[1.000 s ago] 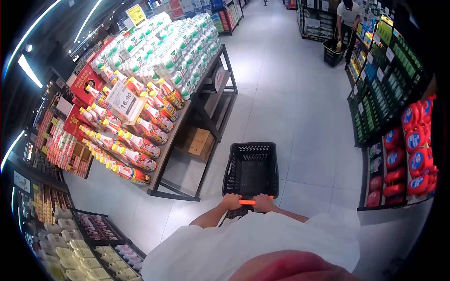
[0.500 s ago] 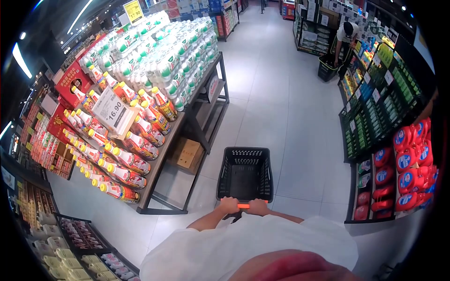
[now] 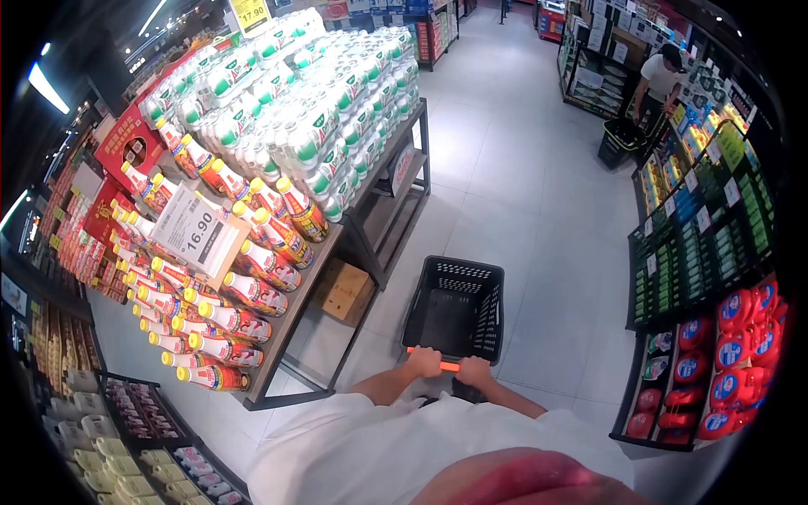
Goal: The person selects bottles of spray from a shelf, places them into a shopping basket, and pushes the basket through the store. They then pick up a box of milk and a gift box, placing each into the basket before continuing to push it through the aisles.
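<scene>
Both my hands are on the orange handle (image 3: 449,366) of a black shopping basket cart (image 3: 454,307). My left hand (image 3: 423,363) is wrapped round the left part of the bar, and my right hand (image 3: 475,372) grips its right end. The basket has perforated sides, and no goods show inside it. Its near end lies close to my body, and the part below the handle is mostly hidden by my arms and white top.
A display table (image 3: 316,273) with yellow-capped bottles (image 3: 231,320) and packs of white-and-green bottles (image 3: 311,126) stands left. On the right are shelves (image 3: 703,223) and red packages (image 3: 736,366). Ahead right, a person (image 3: 659,80) stands by a dark basket (image 3: 621,141). Tiled floor (image 3: 530,194) runs between.
The basket cart has turned slightly and sits a little further right in view. The bottle display looks closer. The other person now appears further right and more upright. Both hands keep their grip.
</scene>
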Available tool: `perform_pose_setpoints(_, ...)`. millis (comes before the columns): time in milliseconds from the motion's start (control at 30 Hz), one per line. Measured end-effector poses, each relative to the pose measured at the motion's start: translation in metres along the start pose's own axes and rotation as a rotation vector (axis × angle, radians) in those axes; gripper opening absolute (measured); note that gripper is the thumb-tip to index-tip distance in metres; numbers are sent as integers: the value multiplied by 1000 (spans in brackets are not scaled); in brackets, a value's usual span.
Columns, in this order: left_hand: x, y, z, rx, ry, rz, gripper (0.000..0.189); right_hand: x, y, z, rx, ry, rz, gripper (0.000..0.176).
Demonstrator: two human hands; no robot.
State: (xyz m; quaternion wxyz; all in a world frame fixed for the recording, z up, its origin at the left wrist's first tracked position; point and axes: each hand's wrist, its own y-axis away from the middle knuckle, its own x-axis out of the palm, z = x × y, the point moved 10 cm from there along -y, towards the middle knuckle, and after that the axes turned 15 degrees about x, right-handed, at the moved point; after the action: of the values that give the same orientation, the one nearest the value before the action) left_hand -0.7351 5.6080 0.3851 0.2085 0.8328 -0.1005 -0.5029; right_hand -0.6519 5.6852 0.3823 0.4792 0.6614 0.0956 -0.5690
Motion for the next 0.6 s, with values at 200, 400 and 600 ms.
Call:
perform_pose_setpoints(200,-42,-72,51,-2,-54,3,30,-60,-73,-2,-81,-87,-118,22)
perform_pose_setpoints(400,-127,-143,46,-37,-342,-67,16,-97,-166,-16,-135,-177,-106,22)
perform_pose_setpoints(600,-165,-223,71,-154,-240,-72,15,-139,-246,-31,-138,-176,-32,24)
